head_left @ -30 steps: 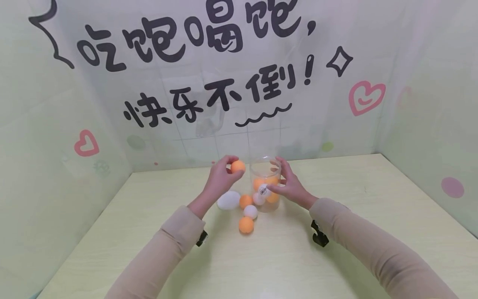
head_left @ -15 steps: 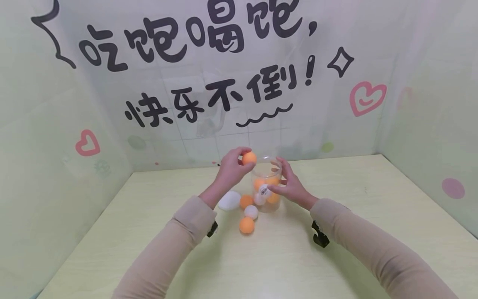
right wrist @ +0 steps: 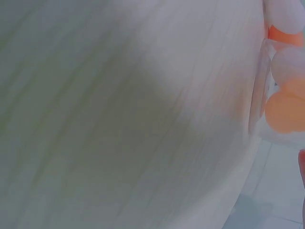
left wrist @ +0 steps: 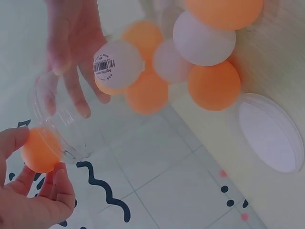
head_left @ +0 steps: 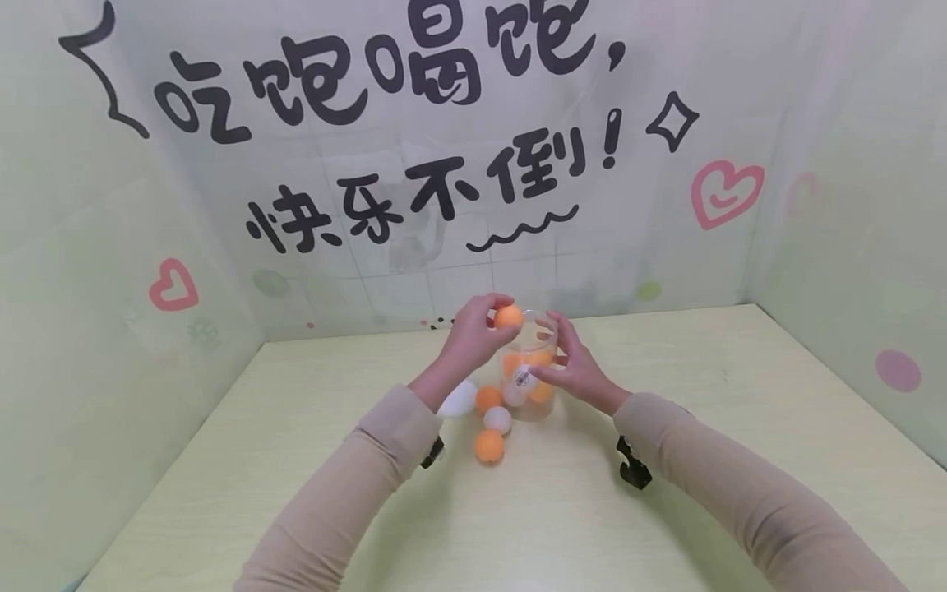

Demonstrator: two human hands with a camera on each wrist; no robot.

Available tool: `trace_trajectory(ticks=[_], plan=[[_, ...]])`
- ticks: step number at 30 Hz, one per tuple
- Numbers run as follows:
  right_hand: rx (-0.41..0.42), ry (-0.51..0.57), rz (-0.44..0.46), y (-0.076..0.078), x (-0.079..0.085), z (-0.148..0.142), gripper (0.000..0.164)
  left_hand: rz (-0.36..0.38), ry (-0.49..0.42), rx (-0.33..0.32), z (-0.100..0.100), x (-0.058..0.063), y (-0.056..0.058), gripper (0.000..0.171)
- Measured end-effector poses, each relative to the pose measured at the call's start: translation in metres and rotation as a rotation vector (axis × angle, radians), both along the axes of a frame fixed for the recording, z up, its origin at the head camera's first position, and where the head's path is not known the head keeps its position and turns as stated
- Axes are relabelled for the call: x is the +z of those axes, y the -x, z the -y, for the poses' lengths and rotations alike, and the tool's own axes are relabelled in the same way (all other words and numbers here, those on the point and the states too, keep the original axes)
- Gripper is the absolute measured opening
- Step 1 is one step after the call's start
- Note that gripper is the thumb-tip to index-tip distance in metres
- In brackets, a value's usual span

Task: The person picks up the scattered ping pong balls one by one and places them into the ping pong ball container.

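My left hand [head_left: 473, 335] pinches an orange ping-pong ball [head_left: 509, 316] between thumb and fingers, right at the left side of the jar's rim. The clear plastic jar [head_left: 529, 413] stands upright and holds several orange and white balls. One white ball [left wrist: 118, 64] inside carries a printed black logo. My right hand [head_left: 583, 372] grips the jar from the right, thumb in front and fingers behind it. In the left wrist view the pinched ball overlaps the jar's mouth. The right wrist view catches only the jar's lower part and a fingertip [right wrist: 302, 164].
Left of the jar's base an orange ball [head_left: 488, 400], a white ball [head_left: 497, 421] and another orange ball [head_left: 489, 446] lie in a row on the wooden table [head_left: 725, 427]. A round white lid [left wrist: 269, 133] lies behind them. A printed curtain [head_left: 414, 288] hangs at the back.
My left hand has moved right and slightly up with the orange ball, from beside the jar to its rim. The right hand and jar have stayed in place.
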State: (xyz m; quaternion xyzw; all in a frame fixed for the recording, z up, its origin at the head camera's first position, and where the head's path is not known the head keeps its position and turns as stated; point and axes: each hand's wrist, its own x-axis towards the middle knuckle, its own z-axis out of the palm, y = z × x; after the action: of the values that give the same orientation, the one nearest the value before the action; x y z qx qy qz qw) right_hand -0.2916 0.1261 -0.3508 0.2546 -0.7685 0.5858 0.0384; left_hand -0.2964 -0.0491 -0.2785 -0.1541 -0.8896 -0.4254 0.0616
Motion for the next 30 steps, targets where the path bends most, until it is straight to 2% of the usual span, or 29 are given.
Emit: trace_trajectory(ticks=[5,11,18,24,27,30], plan=[[-0.003,-0.006,-0.005,0.001,-0.001,0.0,0.078,0.006,0.038,0.005,0.002,-0.002,0.0,0.042],[-0.014,-0.016,-0.012,0.003,-0.002,-0.001,0.078,-0.014,0.028,0.011,0.006,-0.006,0.001,0.041],[-0.013,-0.009,0.0,0.004,-0.002,-0.001,0.079,-0.016,-0.013,0.05,0.018,-0.023,0.008,0.033],[-0.009,-0.01,0.004,0.003,-0.001,0.0,0.079,0.05,0.037,0.068,0.031,-0.044,0.011,0.033],[-0.002,-0.002,0.007,0.003,-0.001,0.0,0.079,0.114,0.097,0.087,0.033,-0.053,0.011,0.034],[0.003,0.001,0.008,0.002,0.0,-0.001,0.078,0.211,0.144,0.108,0.033,-0.061,0.01,0.036]])
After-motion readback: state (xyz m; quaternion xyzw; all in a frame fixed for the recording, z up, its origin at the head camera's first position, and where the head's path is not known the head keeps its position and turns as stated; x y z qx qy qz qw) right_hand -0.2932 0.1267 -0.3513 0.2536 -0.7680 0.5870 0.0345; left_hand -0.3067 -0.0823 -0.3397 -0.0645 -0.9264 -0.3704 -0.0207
